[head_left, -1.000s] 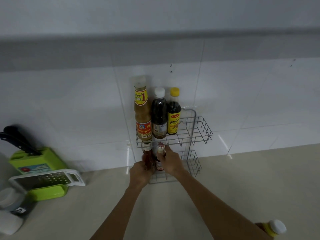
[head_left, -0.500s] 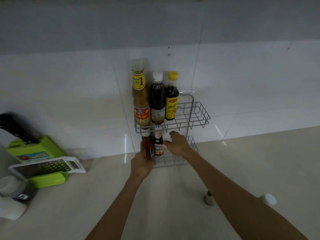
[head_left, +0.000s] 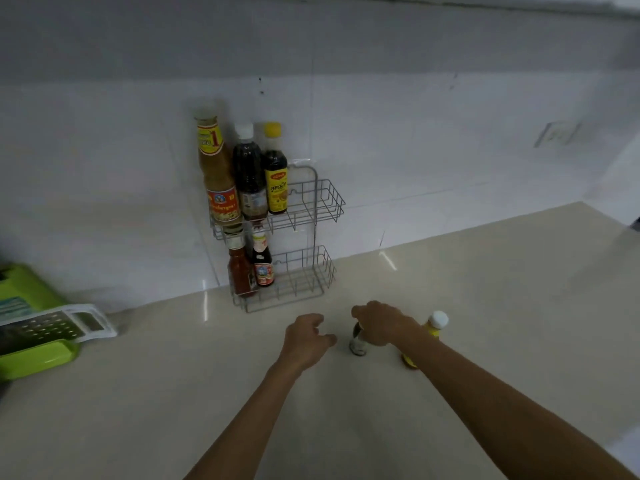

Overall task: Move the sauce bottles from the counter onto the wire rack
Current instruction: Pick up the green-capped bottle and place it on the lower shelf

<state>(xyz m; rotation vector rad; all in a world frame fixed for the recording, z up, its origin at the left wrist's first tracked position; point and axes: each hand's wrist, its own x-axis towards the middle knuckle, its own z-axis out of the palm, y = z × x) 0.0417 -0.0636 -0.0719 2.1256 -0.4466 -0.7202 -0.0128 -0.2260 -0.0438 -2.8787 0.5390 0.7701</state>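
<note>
A grey two-tier wire rack stands against glossy white wall tiles on the smooth beige counter. Three tall bottles stand upright on its top tier: a yellow-labelled amber bottle, a dark bottle and a yellow-capped dark bottle. Below stand a red sauce bottle and a small dark bottle. The right hand closes over the top of a small upright bottle on the counter; a yellow bottle with a white cap stands just beside it. The left hand hovers empty, fingers loosely curled.

White tiled wall above a glossy beige counter — dim light, perhaps a socket.
</note>
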